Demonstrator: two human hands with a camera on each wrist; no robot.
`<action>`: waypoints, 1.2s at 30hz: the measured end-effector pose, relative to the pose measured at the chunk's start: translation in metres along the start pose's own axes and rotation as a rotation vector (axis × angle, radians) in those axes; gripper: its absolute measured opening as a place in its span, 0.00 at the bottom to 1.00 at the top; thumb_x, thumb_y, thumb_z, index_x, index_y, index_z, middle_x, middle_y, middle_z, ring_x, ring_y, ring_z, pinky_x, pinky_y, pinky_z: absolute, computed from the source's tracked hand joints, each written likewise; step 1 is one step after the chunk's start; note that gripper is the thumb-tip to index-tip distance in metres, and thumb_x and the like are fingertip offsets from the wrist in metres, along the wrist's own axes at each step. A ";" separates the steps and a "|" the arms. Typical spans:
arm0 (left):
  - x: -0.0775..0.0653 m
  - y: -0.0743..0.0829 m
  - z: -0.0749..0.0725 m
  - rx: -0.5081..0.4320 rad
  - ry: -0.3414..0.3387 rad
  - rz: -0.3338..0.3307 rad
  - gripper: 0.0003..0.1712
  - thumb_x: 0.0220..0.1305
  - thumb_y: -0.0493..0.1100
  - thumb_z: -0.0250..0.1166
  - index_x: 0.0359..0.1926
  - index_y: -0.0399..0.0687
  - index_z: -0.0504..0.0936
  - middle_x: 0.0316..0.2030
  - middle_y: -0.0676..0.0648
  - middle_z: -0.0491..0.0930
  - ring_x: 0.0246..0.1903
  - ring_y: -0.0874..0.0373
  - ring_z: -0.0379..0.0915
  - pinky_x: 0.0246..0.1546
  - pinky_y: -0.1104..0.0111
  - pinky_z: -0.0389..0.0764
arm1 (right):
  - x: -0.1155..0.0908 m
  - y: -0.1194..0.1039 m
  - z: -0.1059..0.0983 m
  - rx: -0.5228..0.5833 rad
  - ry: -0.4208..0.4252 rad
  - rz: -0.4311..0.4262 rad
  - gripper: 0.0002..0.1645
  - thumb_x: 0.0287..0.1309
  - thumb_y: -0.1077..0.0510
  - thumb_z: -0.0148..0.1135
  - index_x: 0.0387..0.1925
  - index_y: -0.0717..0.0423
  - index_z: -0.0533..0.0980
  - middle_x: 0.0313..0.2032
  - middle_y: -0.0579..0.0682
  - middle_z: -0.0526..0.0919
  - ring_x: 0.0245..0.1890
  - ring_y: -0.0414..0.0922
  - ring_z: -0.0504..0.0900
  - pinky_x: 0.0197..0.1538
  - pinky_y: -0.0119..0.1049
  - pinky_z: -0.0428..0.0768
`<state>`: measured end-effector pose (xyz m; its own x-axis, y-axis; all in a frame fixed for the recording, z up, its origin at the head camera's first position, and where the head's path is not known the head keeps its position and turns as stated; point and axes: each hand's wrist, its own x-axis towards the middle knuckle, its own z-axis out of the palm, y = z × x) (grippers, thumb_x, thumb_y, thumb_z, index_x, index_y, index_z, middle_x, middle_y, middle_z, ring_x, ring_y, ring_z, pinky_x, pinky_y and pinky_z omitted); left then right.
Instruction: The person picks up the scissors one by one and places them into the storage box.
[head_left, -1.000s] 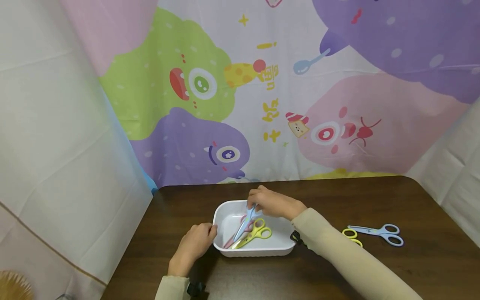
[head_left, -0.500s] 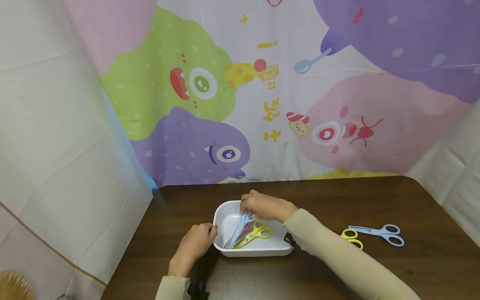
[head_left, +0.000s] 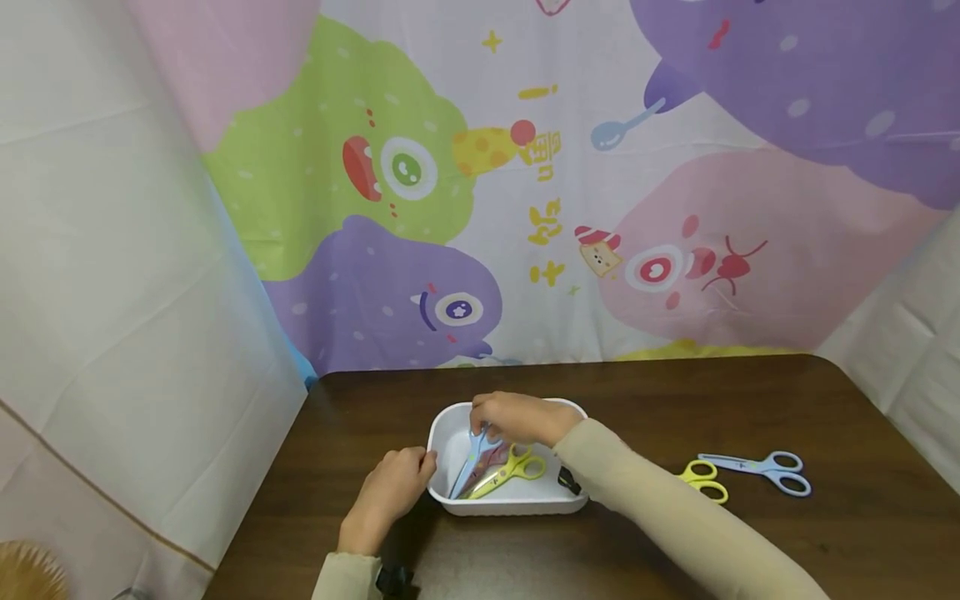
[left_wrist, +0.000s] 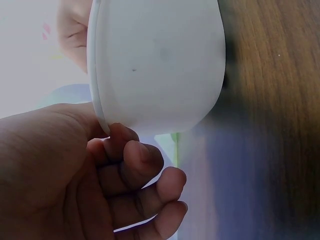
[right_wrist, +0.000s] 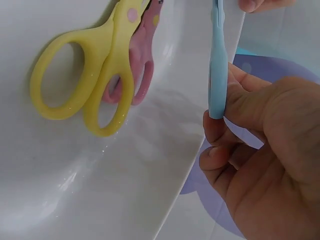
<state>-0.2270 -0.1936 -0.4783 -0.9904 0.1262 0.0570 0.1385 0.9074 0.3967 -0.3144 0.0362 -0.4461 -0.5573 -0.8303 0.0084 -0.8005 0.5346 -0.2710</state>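
Note:
My left hand [head_left: 392,492] pinches the left rim of a white plastic tub [head_left: 525,507]; the left wrist view shows thumb and forefinger on its edge [left_wrist: 160,65]. Over the tub, my right hand [head_left: 513,417] pinches the handle of light blue scissors [head_left: 471,462], whose blades slant down toward the front left corner inside. In the right wrist view these blue scissors [right_wrist: 217,75] are seen edge-on. Yellow scissors [head_left: 510,472] lie in the tub, partly over pink scissors [right_wrist: 143,60].
On the dark wooden table [head_left: 615,550], right of the tub, lie another pair of light blue scissors [head_left: 765,468] and another yellow pair [head_left: 705,479], partly hidden by the right sleeve [head_left: 645,500]. A cartoon-printed cloth [head_left: 540,317] hangs behind the table.
My right hand has moved left and slightly down with the blue scissors, whose tips now sit further left in the tub. The left hand stays on the rim.

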 end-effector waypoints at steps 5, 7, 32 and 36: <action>-0.001 0.000 -0.001 -0.001 -0.006 -0.012 0.16 0.74 0.49 0.56 0.31 0.48 0.82 0.32 0.42 0.85 0.31 0.47 0.81 0.30 0.50 0.76 | 0.004 -0.003 0.001 -0.019 -0.011 0.000 0.11 0.61 0.65 0.70 0.44 0.52 0.86 0.45 0.44 0.82 0.47 0.39 0.83 0.55 0.29 0.79; -0.001 0.000 -0.001 0.000 -0.008 -0.017 0.16 0.74 0.49 0.56 0.31 0.48 0.83 0.33 0.42 0.85 0.32 0.46 0.82 0.30 0.49 0.76 | 0.005 -0.004 0.002 -0.033 -0.015 0.008 0.11 0.61 0.65 0.70 0.44 0.51 0.86 0.44 0.43 0.82 0.45 0.38 0.82 0.53 0.28 0.79; 0.000 0.002 -0.001 0.009 -0.002 -0.007 0.16 0.74 0.49 0.57 0.30 0.49 0.82 0.31 0.42 0.84 0.29 0.47 0.80 0.28 0.49 0.76 | 0.006 -0.001 0.020 0.010 -0.015 0.074 0.09 0.57 0.67 0.66 0.36 0.52 0.85 0.32 0.43 0.80 0.30 0.34 0.73 0.38 0.27 0.75; 0.000 0.001 -0.001 0.009 0.002 0.002 0.16 0.74 0.49 0.57 0.29 0.49 0.81 0.29 0.44 0.83 0.28 0.49 0.78 0.28 0.51 0.75 | 0.007 -0.001 0.020 -0.027 -0.036 0.036 0.09 0.57 0.68 0.68 0.36 0.50 0.84 0.33 0.43 0.82 0.33 0.35 0.74 0.41 0.27 0.75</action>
<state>-0.2271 -0.1929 -0.4772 -0.9901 0.1270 0.0592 0.1400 0.9110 0.3879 -0.3126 0.0267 -0.4651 -0.5782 -0.8151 -0.0357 -0.7858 0.5681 -0.2446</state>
